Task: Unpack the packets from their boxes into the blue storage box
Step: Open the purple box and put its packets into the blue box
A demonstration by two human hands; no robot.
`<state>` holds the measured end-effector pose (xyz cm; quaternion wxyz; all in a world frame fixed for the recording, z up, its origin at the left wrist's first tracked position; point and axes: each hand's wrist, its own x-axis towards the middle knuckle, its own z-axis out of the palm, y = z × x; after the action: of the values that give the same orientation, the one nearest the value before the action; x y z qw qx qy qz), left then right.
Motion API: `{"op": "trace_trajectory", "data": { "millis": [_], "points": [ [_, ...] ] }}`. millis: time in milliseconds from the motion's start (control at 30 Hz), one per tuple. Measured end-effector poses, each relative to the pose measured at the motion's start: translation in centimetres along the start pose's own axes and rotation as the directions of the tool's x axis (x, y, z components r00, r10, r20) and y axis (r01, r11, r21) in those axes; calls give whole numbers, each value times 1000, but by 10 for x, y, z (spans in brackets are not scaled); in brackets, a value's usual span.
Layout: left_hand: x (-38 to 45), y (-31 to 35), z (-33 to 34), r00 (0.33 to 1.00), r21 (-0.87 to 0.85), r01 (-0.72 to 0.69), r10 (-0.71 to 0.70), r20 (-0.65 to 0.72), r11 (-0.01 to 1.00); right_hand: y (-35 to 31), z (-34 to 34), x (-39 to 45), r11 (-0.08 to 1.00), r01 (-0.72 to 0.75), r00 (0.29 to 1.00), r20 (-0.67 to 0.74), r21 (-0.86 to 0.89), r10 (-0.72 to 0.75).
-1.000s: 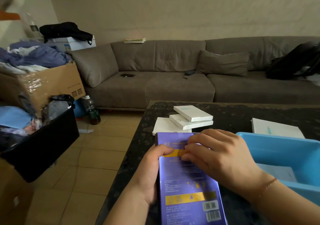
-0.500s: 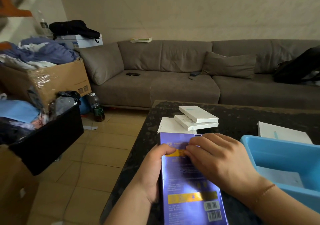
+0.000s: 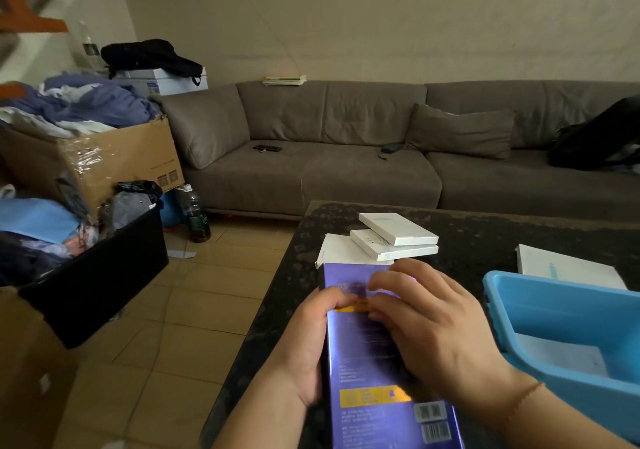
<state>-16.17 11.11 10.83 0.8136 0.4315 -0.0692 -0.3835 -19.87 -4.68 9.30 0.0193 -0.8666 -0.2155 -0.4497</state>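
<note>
The left hand grips the left edge of the purple box, thumb curled over its front, and the right hand rests on the box with bent fingers touching its upper part. To the right stands the blue bin on the dark table. Beyond the box lie stacked white boxes, then the grey sofa.

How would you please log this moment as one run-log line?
step: opening purple box | left hand: grips box | right hand: fingers on box top | blue storage box: right, waiting
</note>
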Motion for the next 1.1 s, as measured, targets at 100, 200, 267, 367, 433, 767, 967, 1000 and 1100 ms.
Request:
{"op": "trace_trajectory", "data": {
  "millis": [100,200,267,367,433,767,967,1000,1100],
  "points": [
    [2,-5,-2,1000,21,-19,19,8,1000,-3,3,1,999,-44,997,60,-18,45],
    [7,-8,-9,999,66,-28,26,22,997,-7,2,3,990,-138,982,129,14,135],
    [10,-10,-15,1000,96,-18,18,1,995,-7,-1,5,983,-181,967,190,36,171],
    [15,-13,-20,998,113,-33,37,-42,993,-3,-8,13,952,-290,921,299,94,251],
    [17,-16,-23,994,141,-70,82,-77,987,2,-13,20,900,-418,867,350,124,355],
    [32,-19,-42,977,415,-209,203,59,885,21,-30,50,765,-633,620,670,119,409],
    [32,-17,-45,920,503,-379,256,297,777,25,-33,61,630,-754,513,764,183,392],
    [32,-16,-46,914,505,-390,258,312,770,25,-33,63,587,-784,486,786,200,381],
    [31,-17,-48,897,521,-425,270,349,740,23,-29,64,450,-861,425,823,239,378]
  ]
}}
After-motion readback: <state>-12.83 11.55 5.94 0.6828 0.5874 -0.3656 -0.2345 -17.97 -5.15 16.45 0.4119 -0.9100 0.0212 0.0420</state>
